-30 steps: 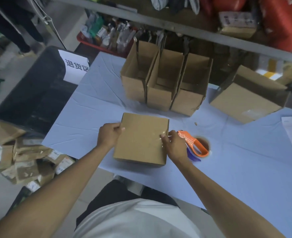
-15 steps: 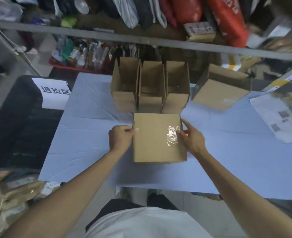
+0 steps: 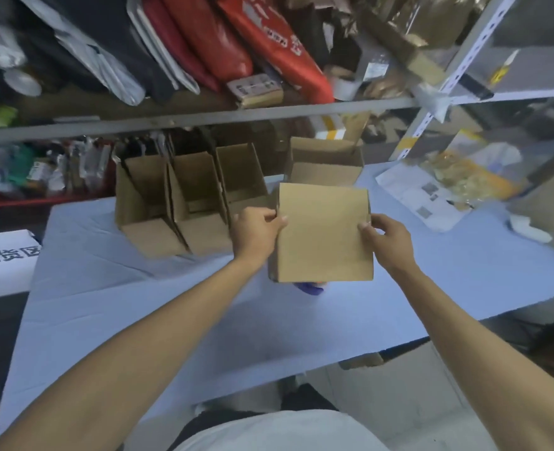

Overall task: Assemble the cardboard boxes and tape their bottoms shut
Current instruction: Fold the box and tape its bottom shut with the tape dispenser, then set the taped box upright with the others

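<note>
Box (image 3: 323, 232) gripped by both hands — three open boxes (image 3: 191, 203) behind, contents unclear.

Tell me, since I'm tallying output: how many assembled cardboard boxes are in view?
5: three open boxes in a row at; one behind at; one held box gripped by left hand and right hand. Shelf clutter may hide more.

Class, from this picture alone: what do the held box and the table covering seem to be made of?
Held box: brown cardboard, matte, with stiff flat faces and sharp folded edges. Table covering: probably thin pale-blue cloth or paper sheet, since it shows creases and wrinkles.
</note>
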A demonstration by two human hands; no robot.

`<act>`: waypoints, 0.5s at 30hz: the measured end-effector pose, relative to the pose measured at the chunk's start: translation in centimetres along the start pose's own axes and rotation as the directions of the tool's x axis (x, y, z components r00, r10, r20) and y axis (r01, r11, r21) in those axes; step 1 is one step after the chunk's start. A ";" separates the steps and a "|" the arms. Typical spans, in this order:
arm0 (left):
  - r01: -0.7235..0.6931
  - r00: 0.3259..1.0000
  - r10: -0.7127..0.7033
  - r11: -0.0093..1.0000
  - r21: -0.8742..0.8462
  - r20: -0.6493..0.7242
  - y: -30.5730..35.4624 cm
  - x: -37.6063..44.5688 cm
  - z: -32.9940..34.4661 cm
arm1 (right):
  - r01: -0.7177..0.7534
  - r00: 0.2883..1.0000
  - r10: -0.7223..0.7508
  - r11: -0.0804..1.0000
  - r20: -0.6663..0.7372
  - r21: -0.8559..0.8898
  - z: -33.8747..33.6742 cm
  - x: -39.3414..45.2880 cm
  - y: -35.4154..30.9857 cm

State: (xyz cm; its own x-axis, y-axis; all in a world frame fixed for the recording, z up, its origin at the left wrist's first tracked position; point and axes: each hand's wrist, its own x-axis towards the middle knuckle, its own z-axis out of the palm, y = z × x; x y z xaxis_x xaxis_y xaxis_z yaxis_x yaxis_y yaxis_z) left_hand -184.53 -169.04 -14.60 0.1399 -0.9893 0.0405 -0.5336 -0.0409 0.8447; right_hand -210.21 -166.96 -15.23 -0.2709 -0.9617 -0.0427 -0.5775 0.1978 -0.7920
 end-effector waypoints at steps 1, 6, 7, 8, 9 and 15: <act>-0.007 1.000 0.007 1.000 0.010 0.003 0.7 0.4 1.4 | -0.010 1.000 0.010 1.000 -0.009 -0.002 -1.0 0.7 0.7; -0.016 0.999 0.014 0.997 0.079 0.032 3.6 2.6 7.2 | -0.049 0.999 0.049 0.998 -0.005 0.035 -4.0 4.3 4.3; -0.008 1.000 0.005 0.996 0.089 0.029 4.0 3.1 8.1 | -0.059 0.998 0.060 0.997 -0.005 0.044 -4.2 5.2 4.9; 0.006 1.000 -0.009 0.995 0.103 0.026 4.3 3.6 9.0 | -0.074 0.997 0.074 0.996 -0.007 0.052 -4.4 6.1 5.4; 0.024 0.999 -0.027 0.992 0.120 0.022 4.4 4.0 9.8 | -0.092 0.996 0.092 0.994 -0.007 0.058 -4.5 7.0 5.8; 0.076 0.992 -0.096 0.973 0.219 0.083 4.2 5.4 13.3 | -0.132 0.987 0.134 0.991 0.083 -0.031 -4.0 11.5 7.9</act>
State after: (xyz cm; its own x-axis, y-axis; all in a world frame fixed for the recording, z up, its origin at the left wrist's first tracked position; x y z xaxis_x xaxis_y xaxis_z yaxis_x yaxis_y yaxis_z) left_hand -197.07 -176.44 -17.93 0.1208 -0.9890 -0.0849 -0.6911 -0.1452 0.7080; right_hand -220.95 -175.71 -19.53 -0.2813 -0.9387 -0.1991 -0.5604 0.3291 -0.7600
